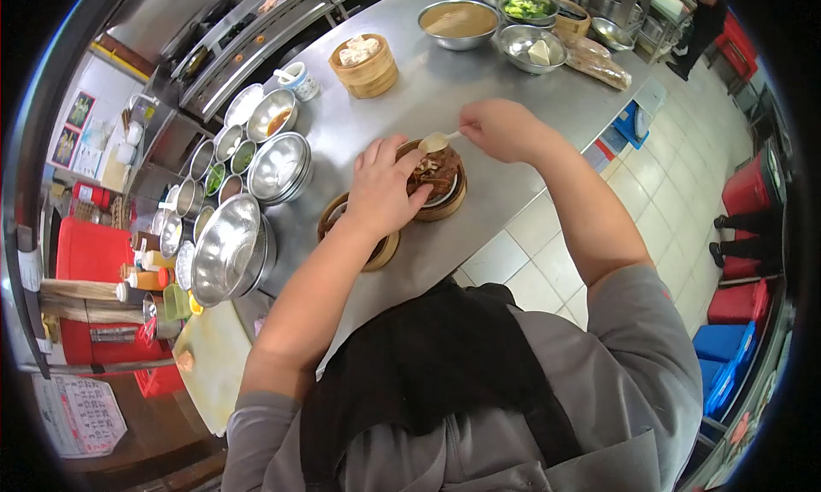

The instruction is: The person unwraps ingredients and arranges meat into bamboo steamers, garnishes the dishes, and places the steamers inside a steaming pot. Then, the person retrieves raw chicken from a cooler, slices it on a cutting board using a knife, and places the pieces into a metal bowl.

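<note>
My right hand (505, 129) is closed in a pinch on the handle of a pale spoon (434, 142). The spoon's bowl sits over the far rim of a round bamboo steamer (449, 208). Inside the steamer is dark reddish-brown food (438, 174), possibly meat, in a dish. My left hand (386, 184) lies over the steamer's left side, palm down, thumb apart from the fingers. Its fingertips are close to the spoon, and the thumb reaches to the food. A second bamboo steamer (386, 254) stands under my left wrist, its contents mostly hidden.
Another bamboo steamer (369, 79) with white food stands farther back on the steel table (359, 128). Metal bowls (278, 167) and a colander (224, 251) crowd the left. A wide bowl of brown liquid (459, 26) and wrapped rolls (590, 62) are at the back right.
</note>
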{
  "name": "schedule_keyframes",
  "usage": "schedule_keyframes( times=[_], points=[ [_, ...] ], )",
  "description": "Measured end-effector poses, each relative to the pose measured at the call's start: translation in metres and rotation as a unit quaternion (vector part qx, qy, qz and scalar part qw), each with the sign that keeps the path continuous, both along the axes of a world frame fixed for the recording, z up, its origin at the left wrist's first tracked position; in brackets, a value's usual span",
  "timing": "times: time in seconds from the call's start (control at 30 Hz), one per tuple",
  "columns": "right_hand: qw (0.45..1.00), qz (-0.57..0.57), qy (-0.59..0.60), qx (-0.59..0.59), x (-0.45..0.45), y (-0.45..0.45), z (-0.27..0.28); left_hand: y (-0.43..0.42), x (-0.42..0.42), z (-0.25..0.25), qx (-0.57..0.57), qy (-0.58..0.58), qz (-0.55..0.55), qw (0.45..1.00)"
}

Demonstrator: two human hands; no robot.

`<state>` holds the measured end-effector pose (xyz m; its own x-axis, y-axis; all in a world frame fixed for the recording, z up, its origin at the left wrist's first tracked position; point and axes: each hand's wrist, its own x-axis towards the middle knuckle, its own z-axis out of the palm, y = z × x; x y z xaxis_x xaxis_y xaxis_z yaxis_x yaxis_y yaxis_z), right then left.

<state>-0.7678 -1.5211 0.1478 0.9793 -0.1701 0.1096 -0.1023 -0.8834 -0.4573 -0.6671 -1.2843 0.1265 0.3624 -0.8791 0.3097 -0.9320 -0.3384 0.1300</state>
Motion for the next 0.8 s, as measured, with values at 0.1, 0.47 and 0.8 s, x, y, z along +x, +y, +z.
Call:
schedule_keyframes(
  times=[0.1,0.47,0.8],
  points=[
    [1.0,-0.019,-0.007,0.013,0.0,-0.002,-0.002,0.007,0.007,-0.005,-0.007,-0.02,-0.007,1.0],
    [0.972,0.098,-0.061,0.204,0.014,0.083,0.02,0.232,-0.051,0.003,-0.167,0.015,0.256,0.952],
    [0.964,0.226,-0.136,0.017,0.176,0.298,0.05,0.4,-0.103,-0.085,-0.021,0.018,0.469,0.883]
  ],
)
